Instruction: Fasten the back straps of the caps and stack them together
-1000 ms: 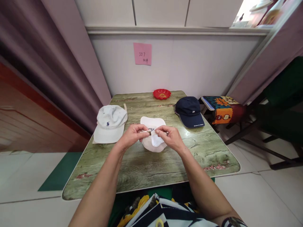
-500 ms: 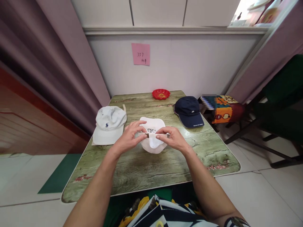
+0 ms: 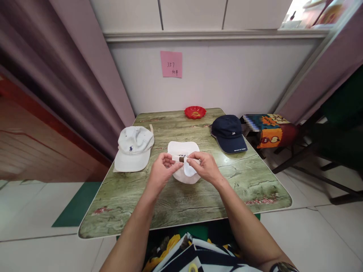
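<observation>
Over the middle of the counter [image 3: 159, 207], both hands are nearly closed: the left hand [image 3: 161, 172] grips one side of the strap [image 3: 176, 158] on a white cap [image 3: 189, 170], by its brown buckle [image 3: 182, 159]; the right hand [image 3: 206, 166] pinches the other side. A pale cap [image 3: 133, 147] lies over by the left arm, a navy cap [image 3: 228, 130] to the right.

Red dish [image 3: 189, 112], pink note [image 3: 171, 65] — handwritten, purple curtain [image 3: 70, 56]

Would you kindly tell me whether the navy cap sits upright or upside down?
Upright: the navy cap shows its rounded crown uppermost.
</observation>
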Motion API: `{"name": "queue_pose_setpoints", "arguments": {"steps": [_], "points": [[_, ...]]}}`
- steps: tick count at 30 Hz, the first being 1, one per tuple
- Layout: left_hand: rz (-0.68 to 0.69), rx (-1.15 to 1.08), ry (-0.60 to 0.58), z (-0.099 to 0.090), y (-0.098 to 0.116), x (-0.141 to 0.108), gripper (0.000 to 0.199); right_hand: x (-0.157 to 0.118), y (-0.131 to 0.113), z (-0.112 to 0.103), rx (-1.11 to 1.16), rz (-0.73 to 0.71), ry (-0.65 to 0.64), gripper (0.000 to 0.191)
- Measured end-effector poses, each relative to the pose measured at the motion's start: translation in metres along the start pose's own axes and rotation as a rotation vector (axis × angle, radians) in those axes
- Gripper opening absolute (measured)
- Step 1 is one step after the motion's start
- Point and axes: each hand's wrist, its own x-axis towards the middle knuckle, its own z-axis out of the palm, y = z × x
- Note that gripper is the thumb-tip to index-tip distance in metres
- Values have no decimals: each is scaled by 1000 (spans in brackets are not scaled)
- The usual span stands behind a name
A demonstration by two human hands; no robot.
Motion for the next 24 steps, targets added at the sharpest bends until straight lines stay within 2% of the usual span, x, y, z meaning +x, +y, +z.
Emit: {"name": "queue_pose_setpoints", "arguments": {"steps": [2, 5, 14, 24], "points": [[-126, -171, -51, 3, -1, -1, 50, 0, -1, 1, 2, -12, -5, 16], [-185, -311, -83, 8, 3, -2, 44, -1, -1, 1, 6, -12, -9, 15], [38, -312, 50, 21, 8, -3, 24, -2, -4, 2, 56, -49, 26, 14], [22, -282, 49, 21, 16, -8, 27, -1, -3, 5, 26, -2, 4, 16]]}}
